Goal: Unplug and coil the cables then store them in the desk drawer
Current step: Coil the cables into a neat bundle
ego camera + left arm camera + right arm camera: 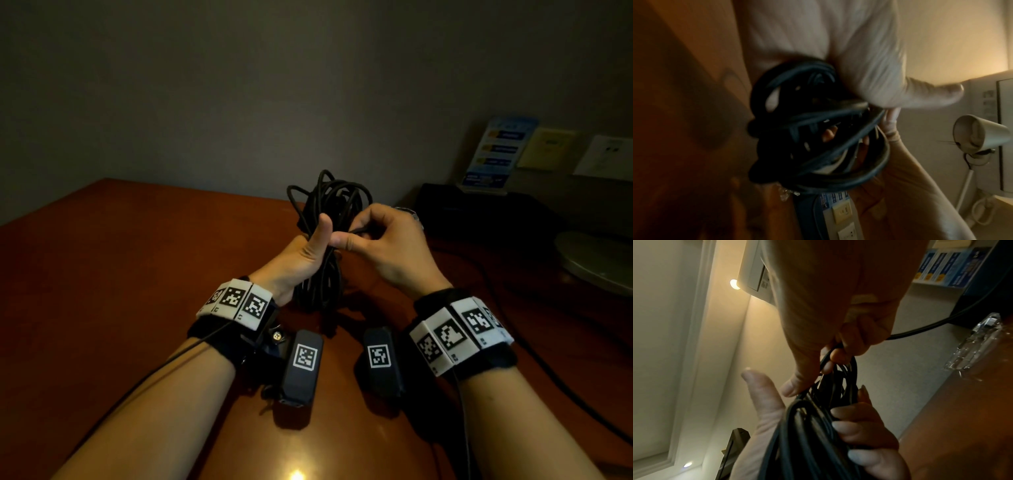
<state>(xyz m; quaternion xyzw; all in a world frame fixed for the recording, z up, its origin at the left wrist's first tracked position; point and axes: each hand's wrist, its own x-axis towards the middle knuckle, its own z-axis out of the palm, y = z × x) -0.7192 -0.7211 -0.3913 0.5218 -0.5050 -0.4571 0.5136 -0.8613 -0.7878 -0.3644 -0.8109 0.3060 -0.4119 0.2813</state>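
Holding the cable coil (329,240) upright above the bench (120,274), my left hand (301,257) wraps its fingers (851,426) around the bundle, thumb up. My right hand (387,246) pinches one strand beside it, near the coil's middle.

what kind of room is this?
Likely a hotel room: a polished wooden desk, a blue info card stand by wall sockets, and a wall-hung hair dryer.
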